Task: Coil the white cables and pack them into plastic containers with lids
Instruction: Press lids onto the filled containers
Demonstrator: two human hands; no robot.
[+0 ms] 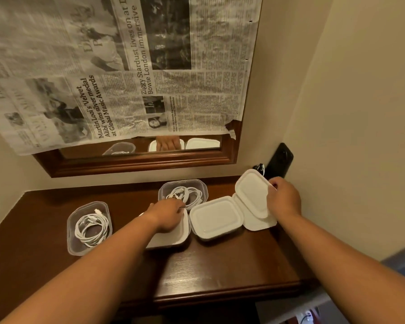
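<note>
The fingers [272, 184] of the right hand [284, 199] curl round the right edge of a white lid [251, 190] and pinch it, so it stands tilted just above a spare lid [257, 224] lying on the surface [220, 265]. The fingers [179, 206] of the left hand [167, 215] lie fairly straight and grip nothing. They press on the covered box [171, 239] under the palm, and a second closed box [214, 218] sits just to its right.

Two clear containers are open, each with a coiled white cable inside. The far container [204, 185] sits just beyond the left fingertips and holds a loose cable [185, 194]. The left container [73, 230] stands well apart and holds a tidier coil [91, 228].

The step in hand looks like capping, probably of the far container, since it is nearest the raised lid. To do it well, bring the lid over level and match its rounded corners to the rim. First check that no loop or plug rides above the edge. That looser coil may need tucking down, or the lid will probably not seat. The left hand would help more by steadying the container wall, as a light box may skid on polished wood. Press around the edges, not the middle.
</note>
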